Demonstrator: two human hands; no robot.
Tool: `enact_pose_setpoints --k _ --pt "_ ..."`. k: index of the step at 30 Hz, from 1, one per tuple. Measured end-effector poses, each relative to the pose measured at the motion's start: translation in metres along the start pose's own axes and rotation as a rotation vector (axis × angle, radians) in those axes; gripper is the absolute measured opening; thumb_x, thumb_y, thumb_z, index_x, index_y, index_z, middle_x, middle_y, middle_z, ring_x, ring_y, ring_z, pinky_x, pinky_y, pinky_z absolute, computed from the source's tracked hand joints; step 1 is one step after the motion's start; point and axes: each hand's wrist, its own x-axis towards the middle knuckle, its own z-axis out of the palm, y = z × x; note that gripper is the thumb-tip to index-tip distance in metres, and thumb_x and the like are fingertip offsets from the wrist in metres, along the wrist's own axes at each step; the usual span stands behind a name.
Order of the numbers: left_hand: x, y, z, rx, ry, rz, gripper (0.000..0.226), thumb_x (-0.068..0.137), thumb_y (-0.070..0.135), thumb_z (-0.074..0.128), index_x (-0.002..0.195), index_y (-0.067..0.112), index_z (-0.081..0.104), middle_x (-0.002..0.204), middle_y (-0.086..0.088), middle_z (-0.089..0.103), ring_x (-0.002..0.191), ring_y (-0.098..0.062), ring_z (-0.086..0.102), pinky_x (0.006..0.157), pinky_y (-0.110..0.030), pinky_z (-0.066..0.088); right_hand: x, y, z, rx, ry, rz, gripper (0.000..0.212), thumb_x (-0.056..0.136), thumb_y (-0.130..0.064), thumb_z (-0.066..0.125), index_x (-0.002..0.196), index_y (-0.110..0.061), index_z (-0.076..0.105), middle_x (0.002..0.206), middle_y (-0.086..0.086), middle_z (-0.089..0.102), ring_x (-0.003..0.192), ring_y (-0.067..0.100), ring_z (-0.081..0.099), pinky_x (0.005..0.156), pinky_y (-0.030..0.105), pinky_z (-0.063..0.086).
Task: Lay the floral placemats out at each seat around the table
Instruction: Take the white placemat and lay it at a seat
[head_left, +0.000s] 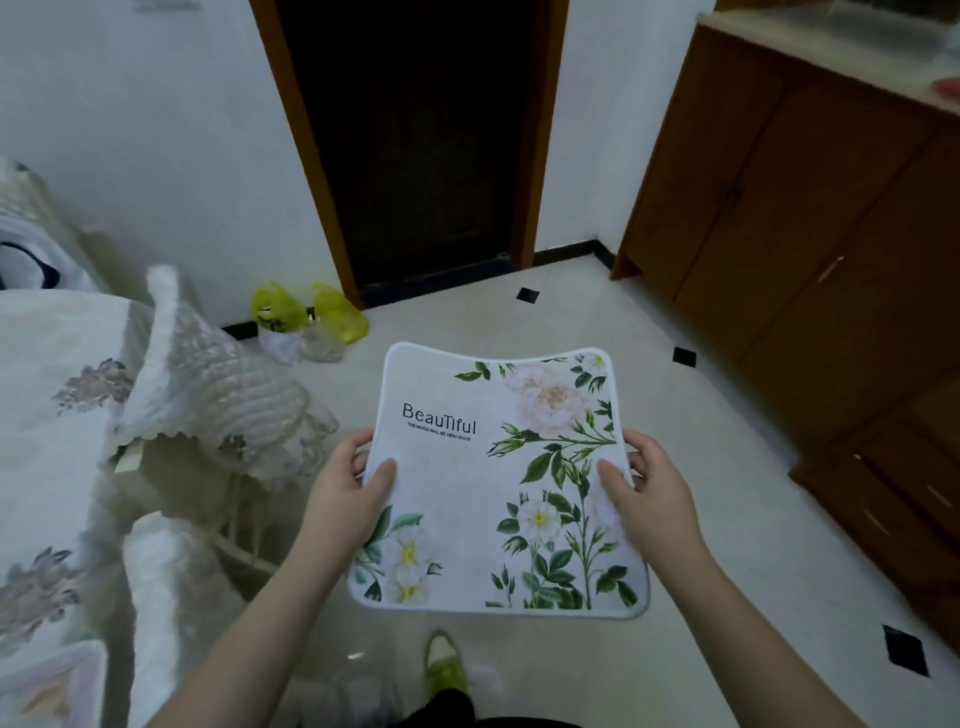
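I hold a white floral placemat (467, 483) flat in front of me, above the tiled floor. It bears the word "BeauTiful", pink and white flowers and green leaves. My left hand (350, 480) grips its left edge, thumb on top. My right hand (647, 483) grips its right edge the same way. The table (47, 415) with a pale floral cloth stands at the left. Another placemat corner (47, 686) lies on it at the bottom left.
Two white covered chairs (208, 384) stand against the table on the left. Yellow plastic bags (306, 317) lie on the floor by a dark doorway (415, 145). A brown wooden cabinet (810, 223) runs along the right. My foot in a green slipper (441, 665) is below.
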Motion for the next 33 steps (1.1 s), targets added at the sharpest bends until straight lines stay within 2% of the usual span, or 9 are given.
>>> enact_pose_setpoints --k 3,7,10,13,21,26,29,31,33 --pt "0.037 0.001 -0.016 -0.024 0.027 -0.006 0.03 0.093 0.019 0.063 0.119 0.031 0.056 0.089 0.02 0.075 0.074 -0.003 0.072 0.063 -0.026 0.054 0.038 -0.022 0.03 -0.028 -0.042 -0.019 0.032 0.093 -0.023 0.064 0.121 -0.035 0.053 0.105 -0.018 0.068 0.082 -0.004 0.068 0.058 0.011 0.052" --pt "0.082 0.007 -0.039 -0.038 0.059 -0.009 0.031 0.094 0.02 0.062 0.118 0.038 0.053 0.089 0.032 0.072 0.077 0.003 0.071 0.062 -0.017 0.05 0.083 -0.046 0.066 -0.018 -0.074 -0.058 0.031 0.093 -0.022 0.065 0.118 -0.037 0.054 0.102 -0.023 0.069 0.081 -0.006 0.068 0.056 0.01 0.051" --pt "0.109 0.012 -0.052 -0.04 0.075 -0.012 0.03 0.094 0.02 0.062 0.113 0.042 0.054 0.09 0.032 0.071 0.078 0.002 0.071 0.063 -0.02 0.053 0.11 -0.056 0.089 0.006 -0.102 -0.057 0.031 0.093 -0.021 0.065 0.115 -0.04 0.055 0.101 -0.024 0.07 0.081 -0.005 0.069 0.057 0.011 0.052" --pt "0.133 0.016 -0.059 -0.046 0.096 -0.016 0.032 0.093 0.02 0.062 0.107 0.047 0.054 0.094 0.029 0.072 0.079 -0.001 0.072 0.069 -0.031 0.056 0.137 -0.063 0.106 0.003 -0.134 -0.057 0.031 0.093 -0.02 0.064 0.115 -0.04 0.054 0.102 -0.022 0.069 0.082 -0.005 0.068 0.059 0.012 0.053" --pt "0.212 0.027 -0.039 -0.067 0.181 -0.067 0.028 0.094 0.017 0.062 0.116 0.032 0.056 0.092 0.017 0.076 0.077 -0.013 0.075 0.071 -0.045 0.061 0.243 -0.069 0.136 0.004 -0.214 -0.066 0.031 0.093 -0.02 0.064 0.119 -0.034 0.055 0.103 -0.018 0.07 0.082 -0.004 0.068 0.059 0.014 0.054" --pt "0.269 0.051 -0.02 -0.084 0.247 -0.085 0.029 0.093 0.018 0.062 0.12 0.029 0.057 0.1 0.009 0.076 0.079 -0.015 0.075 0.07 -0.045 0.061 0.321 -0.084 0.15 0.017 -0.296 -0.081 0.032 0.093 -0.02 0.064 0.116 -0.039 0.053 0.104 -0.018 0.07 0.083 -0.003 0.069 0.06 0.017 0.055" --pt "0.295 0.061 -0.018 -0.067 0.297 -0.089 0.03 0.092 0.021 0.063 0.11 0.045 0.057 0.099 0.013 0.076 0.076 -0.01 0.074 0.059 -0.029 0.058 0.359 -0.097 0.16 0.009 -0.339 -0.086 0.032 0.093 -0.02 0.064 0.112 -0.044 0.052 0.102 -0.021 0.069 0.08 -0.005 0.068 0.057 0.013 0.053" --pt "0.307 0.063 -0.017 -0.088 0.328 -0.099 0.031 0.092 0.021 0.063 0.11 0.045 0.058 0.099 0.015 0.076 0.078 -0.012 0.075 0.063 -0.035 0.059 0.381 -0.106 0.168 0.006 -0.372 -0.083 0.033 0.093 -0.02 0.064 0.107 -0.047 0.051 0.101 -0.022 0.068 0.08 -0.007 0.067 0.055 0.011 0.052" --pt "0.317 0.061 -0.02 -0.088 0.363 -0.117 0.031 0.092 0.02 0.063 0.112 0.043 0.058 0.098 0.017 0.076 0.08 -0.013 0.075 0.07 -0.043 0.06 0.399 -0.113 0.18 -0.006 -0.406 -0.091 0.031 0.094 -0.02 0.064 0.112 -0.042 0.052 0.102 -0.021 0.068 0.08 -0.008 0.067 0.055 0.011 0.052"
